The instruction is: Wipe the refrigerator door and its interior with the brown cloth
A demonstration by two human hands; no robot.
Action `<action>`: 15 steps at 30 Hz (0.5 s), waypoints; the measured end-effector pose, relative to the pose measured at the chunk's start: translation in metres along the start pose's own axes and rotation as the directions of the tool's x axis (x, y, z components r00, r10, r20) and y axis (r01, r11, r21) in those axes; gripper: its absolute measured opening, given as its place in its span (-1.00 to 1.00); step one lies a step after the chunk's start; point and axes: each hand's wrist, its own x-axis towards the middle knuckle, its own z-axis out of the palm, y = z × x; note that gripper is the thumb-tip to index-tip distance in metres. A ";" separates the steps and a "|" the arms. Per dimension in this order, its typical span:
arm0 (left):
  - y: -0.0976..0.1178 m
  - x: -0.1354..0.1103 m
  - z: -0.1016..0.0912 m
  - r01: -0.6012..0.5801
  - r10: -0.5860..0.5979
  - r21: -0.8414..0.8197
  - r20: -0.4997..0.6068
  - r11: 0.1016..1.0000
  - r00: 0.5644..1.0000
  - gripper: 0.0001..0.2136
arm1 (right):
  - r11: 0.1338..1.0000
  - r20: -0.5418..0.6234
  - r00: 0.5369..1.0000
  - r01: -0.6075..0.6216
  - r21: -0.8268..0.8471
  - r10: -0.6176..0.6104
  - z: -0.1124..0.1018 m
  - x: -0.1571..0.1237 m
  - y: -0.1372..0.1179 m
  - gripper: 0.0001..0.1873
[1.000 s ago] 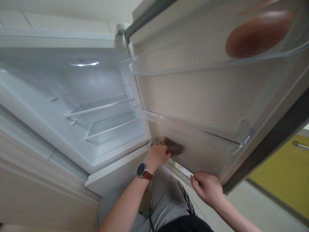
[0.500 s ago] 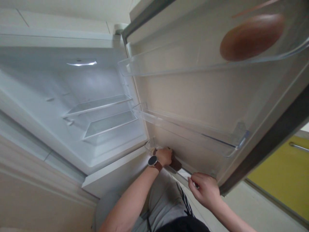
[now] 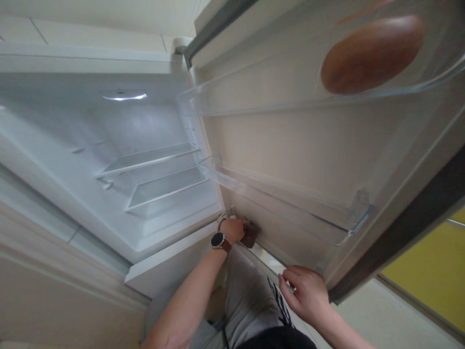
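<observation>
My left hand [image 3: 231, 230], wearing a watch, is closed on a brown cloth [image 3: 249, 232]. It presses the cloth into the hinge-side part of the lowest clear shelf of the open fridge door [image 3: 290, 140]. My right hand [image 3: 307, 290] has its fingers curled over the front rim of that same low shelf [image 3: 267, 257], towards the door's free edge. Part of the cloth is hidden behind my left fingers.
A reddish-brown oval object [image 3: 372, 55] sits in the top door shelf [image 3: 254, 104]. A clear middle door shelf [image 3: 283, 198] juts out above my hands. Glass shelves [image 3: 165, 186] stand inside the lit fridge [image 3: 138, 121] on the left. A yellow cabinet front [image 3: 432, 271] is at right.
My left hand has slid the brown cloth leftward along the low door shelf, towards the hinge. My right hand keeps nearly the same place, and the door has swung slightly.
</observation>
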 end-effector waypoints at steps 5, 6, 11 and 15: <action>0.029 -0.008 0.002 -0.038 0.038 0.003 0.058 0.999 0.998 -0.72 | 1.000 -0.026 0.999 0.019 -0.007 -0.019 -0.003 0.001 0.001 -0.57; 0.036 -0.011 0.002 -0.055 0.055 0.001 0.062 0.998 0.997 -0.71 | 1.000 -0.036 0.999 0.025 -0.007 -0.025 -0.003 0.001 0.002 -0.57; 0.068 -0.027 0.006 -0.282 0.282 -0.020 0.119 0.959 0.952 -0.70 | 1.000 -0.060 0.998 0.026 -0.014 -0.027 -0.002 0.001 0.005 -0.55; 0.069 -0.029 0.009 -0.251 0.254 -0.041 0.074 0.967 0.964 -0.70 | 1.000 -0.052 0.998 0.028 -0.005 -0.028 0.000 0.000 0.007 -0.56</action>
